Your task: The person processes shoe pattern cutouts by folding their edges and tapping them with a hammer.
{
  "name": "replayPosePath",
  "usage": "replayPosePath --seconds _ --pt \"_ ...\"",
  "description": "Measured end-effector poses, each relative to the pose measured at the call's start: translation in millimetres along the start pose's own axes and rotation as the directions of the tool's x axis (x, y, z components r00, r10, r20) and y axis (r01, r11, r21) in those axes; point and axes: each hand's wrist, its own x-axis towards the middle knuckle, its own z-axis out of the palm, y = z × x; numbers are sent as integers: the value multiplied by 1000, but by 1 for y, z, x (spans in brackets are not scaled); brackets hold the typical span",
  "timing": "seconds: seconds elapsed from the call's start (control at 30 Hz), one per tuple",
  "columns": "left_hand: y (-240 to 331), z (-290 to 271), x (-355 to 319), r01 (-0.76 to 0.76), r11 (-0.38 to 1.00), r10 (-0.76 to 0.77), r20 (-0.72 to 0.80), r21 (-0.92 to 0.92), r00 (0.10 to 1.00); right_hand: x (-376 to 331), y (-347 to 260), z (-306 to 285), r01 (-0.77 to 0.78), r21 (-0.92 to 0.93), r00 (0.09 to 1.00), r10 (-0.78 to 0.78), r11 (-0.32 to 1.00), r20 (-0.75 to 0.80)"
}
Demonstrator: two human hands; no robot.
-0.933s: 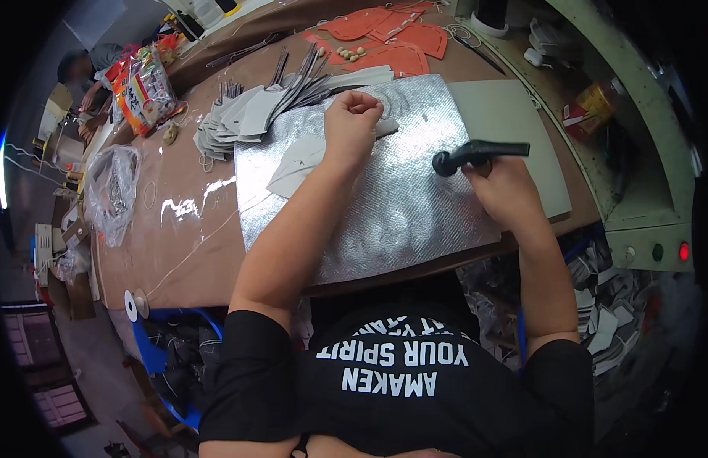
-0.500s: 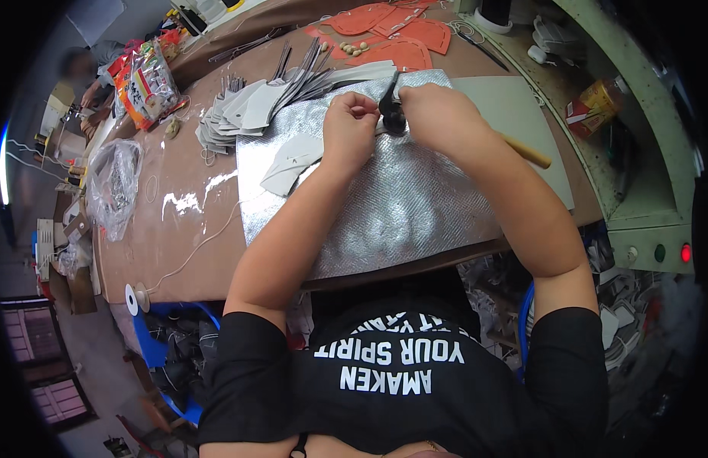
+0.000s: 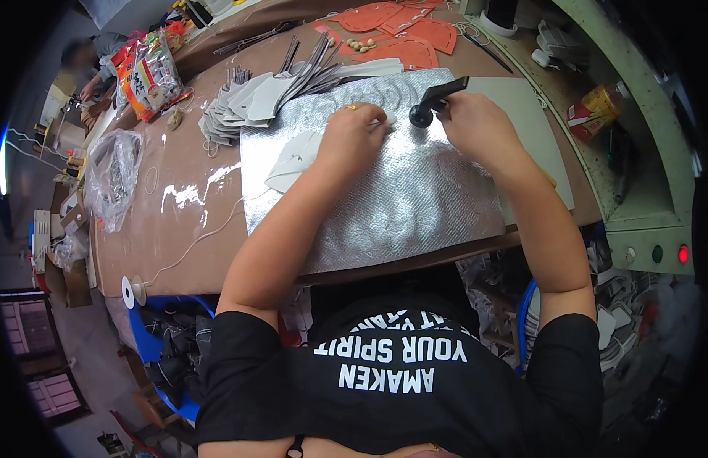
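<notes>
My right hand (image 3: 480, 128) is wrapped round a hammer, its black head (image 3: 424, 114) raised over the silver textured sheet (image 3: 415, 206). My forearm hides most of the handle. My left hand (image 3: 352, 139), with a ring on one finger, is a short way left of the hammer head. Its fingertips are pinched on the end of a pale cut piece (image 3: 295, 160), which lies flat on the sheet and partly under my left wrist. A thin cord (image 3: 193, 258) runs from beneath that piece to a white spool (image 3: 129, 293) at the table's front left edge.
Beyond my left hand lies a heap of grey-white cut pieces (image 3: 251, 103). Orange pieces (image 3: 419, 46) and several small round beads (image 3: 361, 46) are farther back. Plastic bags (image 3: 113, 179) stand left; a green metal frame (image 3: 648, 237) borders the right. A person works at the far left.
The hammer has lifted away and moved right with my right hand, its head now tilted. My left hand has turned slightly, its fingers still near the same spot.
</notes>
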Motion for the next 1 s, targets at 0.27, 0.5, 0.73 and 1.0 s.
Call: replayPosePath --seconds 0.27,0.5,0.73,1.0 --pt "-33 -55 7 -22 535 -302 -215 -845 929 -16 26 3 -25 65 1000 25 998 10" --pt "-42 -102 -18 -250 276 -299 -330 -928 895 -40 17 6 -55 90 998 57 994 -23" --pt "81 -27 -83 -172 967 193 101 -187 976 -57 23 2 6 121 990 11 993 -140" --pt "81 41 -97 -211 974 205 -75 -82 976 -123 39 -3 85 -18 994 -86 996 -61"
